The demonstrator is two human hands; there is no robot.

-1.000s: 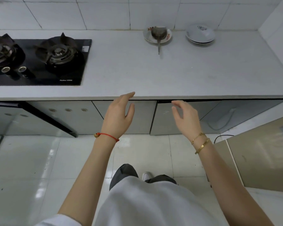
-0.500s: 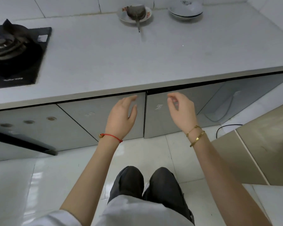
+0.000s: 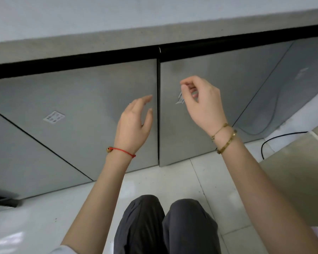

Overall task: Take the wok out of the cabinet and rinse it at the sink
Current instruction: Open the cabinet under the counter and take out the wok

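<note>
Two grey cabinet doors stand shut under the counter, meeting at a dark seam in the middle of the view. My left hand (image 3: 136, 121) hovers in front of the left door (image 3: 81, 110), fingers apart and empty, fingertips near the seam. My right hand (image 3: 202, 101) is raised before the right door (image 3: 206, 143), fingers curled loosely, holding nothing. Neither hand touches a door as far as I can tell. The wok and the sink are out of view.
The pale countertop edge (image 3: 154, 33) overhangs the doors, with a black gap beneath it. A further cabinet door (image 3: 292, 92) stands at the right, and a black cable (image 3: 275, 139) lies on the white tiled floor. My knees (image 3: 165, 226) are bent below.
The view has dropped and closed in on the cabinet doors; the stove and dishes have left the frame. Both hands stay raised before the doors, the right fingers more curled.
</note>
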